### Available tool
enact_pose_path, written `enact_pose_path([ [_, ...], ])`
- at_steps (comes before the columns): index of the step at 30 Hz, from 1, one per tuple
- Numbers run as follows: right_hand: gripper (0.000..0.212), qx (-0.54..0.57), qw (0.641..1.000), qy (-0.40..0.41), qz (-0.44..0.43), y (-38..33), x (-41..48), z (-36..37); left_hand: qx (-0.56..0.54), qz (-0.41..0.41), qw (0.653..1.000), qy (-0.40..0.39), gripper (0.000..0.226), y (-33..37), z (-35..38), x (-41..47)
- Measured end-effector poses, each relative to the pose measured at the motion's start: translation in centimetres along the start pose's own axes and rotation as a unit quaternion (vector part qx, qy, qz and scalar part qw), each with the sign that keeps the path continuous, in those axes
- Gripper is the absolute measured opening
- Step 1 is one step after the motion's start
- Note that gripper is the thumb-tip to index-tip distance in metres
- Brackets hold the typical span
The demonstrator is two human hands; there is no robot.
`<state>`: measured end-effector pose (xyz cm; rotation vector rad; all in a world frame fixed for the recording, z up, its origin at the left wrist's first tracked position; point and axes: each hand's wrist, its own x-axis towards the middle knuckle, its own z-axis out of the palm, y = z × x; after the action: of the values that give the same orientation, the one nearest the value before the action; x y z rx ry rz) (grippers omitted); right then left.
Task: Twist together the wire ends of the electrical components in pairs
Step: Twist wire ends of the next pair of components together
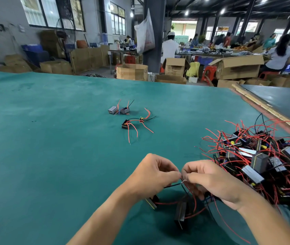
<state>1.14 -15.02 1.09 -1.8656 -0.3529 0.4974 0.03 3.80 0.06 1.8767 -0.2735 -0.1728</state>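
Red and black wires (257, 152) (grey-and-black components) on teal table (52, 138)

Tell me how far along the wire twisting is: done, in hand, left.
Done: two pairs of components lie on the green table, a far pair and a nearer pair, apparently joined. In hand: the left hand and right hand pinch two wire ends together. Left: the big pile of loose components at the right, so most remains.
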Motion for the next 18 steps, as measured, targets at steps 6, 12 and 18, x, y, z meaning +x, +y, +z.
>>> enact_pose_path([
  [6, 0.018, -0.031, 0.990, 0.056, -0.123, 0.4, 0.3, 0.0, -0.061, -0.029, 0.997, -0.020, 0.017, 0.3, -0.3, -0.1],
  [12, 0.013, -0.081, 0.975, 0.095, -0.182, 1.0, 0.6, 0.0, -0.091, -0.037, 0.995, -0.024, 0.017, 0.2, -0.6, -0.1],
  [18, 0.007, -0.078, 0.974, 0.093, -0.189, 1.3, 0.9, 0.1, -0.098, -0.050, 0.994, -0.023, 0.019, 0.1, -0.5, -0.1],
])
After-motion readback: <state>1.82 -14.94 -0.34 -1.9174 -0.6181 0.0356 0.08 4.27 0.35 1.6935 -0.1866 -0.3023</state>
